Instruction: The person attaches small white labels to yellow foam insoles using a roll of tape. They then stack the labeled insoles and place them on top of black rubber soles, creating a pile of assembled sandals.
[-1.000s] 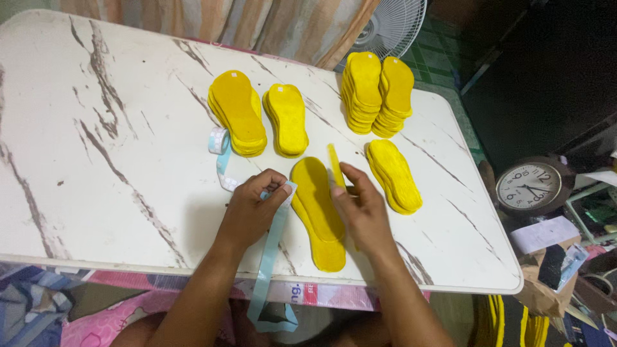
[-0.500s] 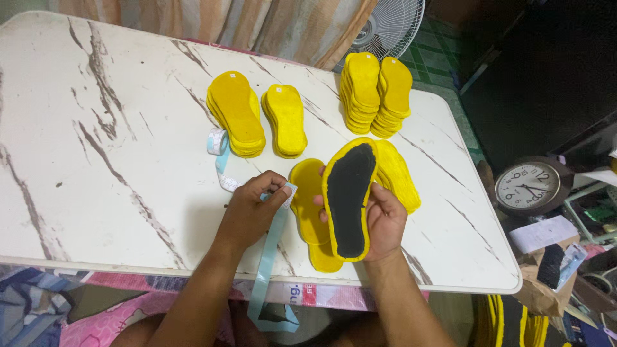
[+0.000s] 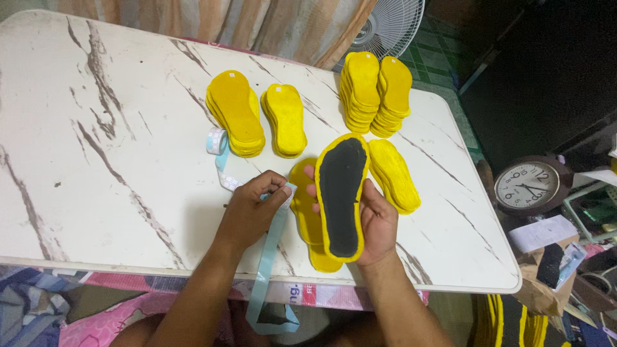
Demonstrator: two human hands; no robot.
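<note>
Head view: two hands, a measuring tape, yellow soles on a marble-patterned table.
Right hand grips one black-faced sole; left hand pinches light blue tape; four sole stacks at twelve o'clock.

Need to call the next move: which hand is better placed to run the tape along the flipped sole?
Left, probably. The left hand already pinches the light blue measuring tape beside the black-faced sole, while the right hand is busy holding that sole up.

The raised sole covers the right hand's palm and most of the yellow sole lying beneath. The table's left end and the fan are cropped.
</note>
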